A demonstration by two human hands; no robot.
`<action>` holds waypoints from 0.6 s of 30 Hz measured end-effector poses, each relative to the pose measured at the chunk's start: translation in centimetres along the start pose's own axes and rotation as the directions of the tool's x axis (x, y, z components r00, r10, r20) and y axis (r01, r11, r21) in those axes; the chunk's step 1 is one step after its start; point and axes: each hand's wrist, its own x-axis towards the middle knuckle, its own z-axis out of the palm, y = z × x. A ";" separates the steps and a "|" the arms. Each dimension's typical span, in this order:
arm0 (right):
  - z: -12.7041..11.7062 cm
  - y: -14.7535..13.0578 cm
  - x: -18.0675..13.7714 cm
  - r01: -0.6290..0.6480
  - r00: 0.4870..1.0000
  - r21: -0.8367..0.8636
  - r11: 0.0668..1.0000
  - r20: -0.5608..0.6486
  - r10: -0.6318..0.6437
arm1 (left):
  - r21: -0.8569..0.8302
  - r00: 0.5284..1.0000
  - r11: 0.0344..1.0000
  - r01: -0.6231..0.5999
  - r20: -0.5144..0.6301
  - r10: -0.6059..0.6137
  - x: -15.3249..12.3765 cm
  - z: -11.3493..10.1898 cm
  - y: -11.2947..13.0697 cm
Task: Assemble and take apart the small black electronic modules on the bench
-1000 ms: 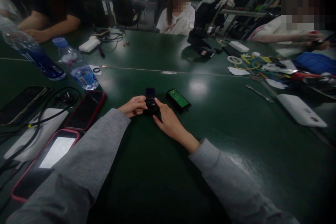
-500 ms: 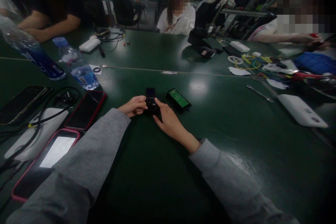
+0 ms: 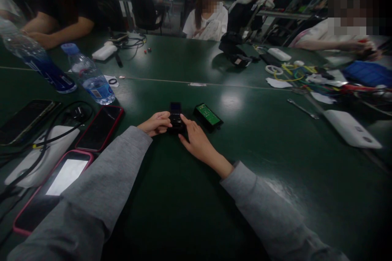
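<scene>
A small black device (image 3: 175, 108) with a dark screen at its top and buttons below lies on the green table between my two hands. My left hand (image 3: 157, 123) is closed at its left edge, fingers curled in and the thumb on the casing. From the right, my right hand (image 3: 197, 140) grips its lower right corner, with the index fingertip on the side and the thumb near the bottom edge. The hands cover part of its lower half. Just right of it, apart from my fingers, sits a black case with a green circuit board (image 3: 208, 115).
Phones (image 3: 99, 128), a white power bank (image 3: 45, 153), cables and two bottles (image 3: 93, 79) crowd the left. A wrench (image 3: 303, 109), another white power bank (image 3: 352, 128) and tangled wires (image 3: 298, 71) lie right. A black headset-like item (image 3: 237, 51) is farther back. People sit across the table.
</scene>
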 end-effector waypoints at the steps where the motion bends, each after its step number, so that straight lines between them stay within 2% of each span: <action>1: 0.0 0.0 0.0 -0.001 1.000 -0.003 1.000 0.002 0.001 | 0.000 1.000 1.000 0.001 -0.002 -0.001 0.0 0.0 0.0; 18: -0.1 -0.1 0.1 -0.008 1.000 -0.008 1.000 0.007 0.008 | 0.013 1.000 1.000 -0.005 0.006 0.005 0.1 -0.2 -0.2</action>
